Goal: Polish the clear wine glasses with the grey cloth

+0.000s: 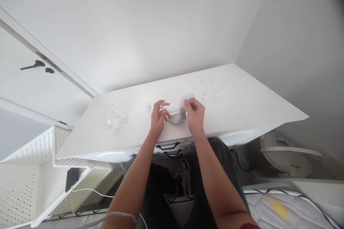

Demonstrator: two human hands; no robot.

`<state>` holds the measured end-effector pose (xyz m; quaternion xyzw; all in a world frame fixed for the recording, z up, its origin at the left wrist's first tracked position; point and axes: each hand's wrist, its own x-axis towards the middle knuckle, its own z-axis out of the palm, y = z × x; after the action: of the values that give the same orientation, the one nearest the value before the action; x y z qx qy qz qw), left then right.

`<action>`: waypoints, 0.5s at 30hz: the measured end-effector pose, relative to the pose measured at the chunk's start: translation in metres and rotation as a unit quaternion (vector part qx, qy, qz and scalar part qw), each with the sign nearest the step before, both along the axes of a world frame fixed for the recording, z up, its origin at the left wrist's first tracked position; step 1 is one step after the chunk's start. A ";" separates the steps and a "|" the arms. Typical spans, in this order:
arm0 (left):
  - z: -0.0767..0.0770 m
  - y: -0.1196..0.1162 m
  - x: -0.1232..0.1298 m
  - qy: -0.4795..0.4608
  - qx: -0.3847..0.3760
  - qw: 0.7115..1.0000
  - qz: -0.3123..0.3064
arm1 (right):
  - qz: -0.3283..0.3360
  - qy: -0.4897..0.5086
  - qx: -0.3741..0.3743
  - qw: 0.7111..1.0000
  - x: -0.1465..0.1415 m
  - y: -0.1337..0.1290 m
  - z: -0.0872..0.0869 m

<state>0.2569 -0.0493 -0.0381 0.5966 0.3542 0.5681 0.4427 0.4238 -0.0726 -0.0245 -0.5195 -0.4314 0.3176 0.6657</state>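
1. We have the table [255, 103] before us, with both our hands over its middle.
2. Our right hand [195, 112], above the table's middle, has its fingers pinched together on the cloth [176, 118].
3. Our left hand [158, 117], just beside it toward the table's left end, is closed around the glass [171, 107] at its stem.
4. That glass lies sideways in our left hand, foot toward the table's left end, bowl toward our right hand, with the cloth at its mouth.
5. We have white surface from our hands to the table's front edge, and sideways to the left glasses [113, 111] and the right glasses [214, 85], the latter near the back edge.
6. Our fingers cover part of the stem; we cannot tell whether the glass touches the table, nor count the faint glasses.
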 end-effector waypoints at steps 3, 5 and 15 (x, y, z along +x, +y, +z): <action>0.001 0.000 -0.001 -0.004 0.002 1.000 0.020 | 0.151 0.005 0.053 0.987 -0.001 0.004 -0.002; 0.002 0.000 -0.002 -0.015 0.002 0.999 0.049 | 0.232 -0.034 0.096 0.967 0.001 0.002 -0.002; 0.002 -0.002 -0.002 -0.036 0.014 0.998 0.041 | 0.218 -0.098 0.094 0.966 0.005 0.002 -0.013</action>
<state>0.2545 -0.0511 -0.0366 0.5672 0.3542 0.6115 0.4230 0.4284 -0.0709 -0.0378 -0.3762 -0.6259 0.3604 0.5804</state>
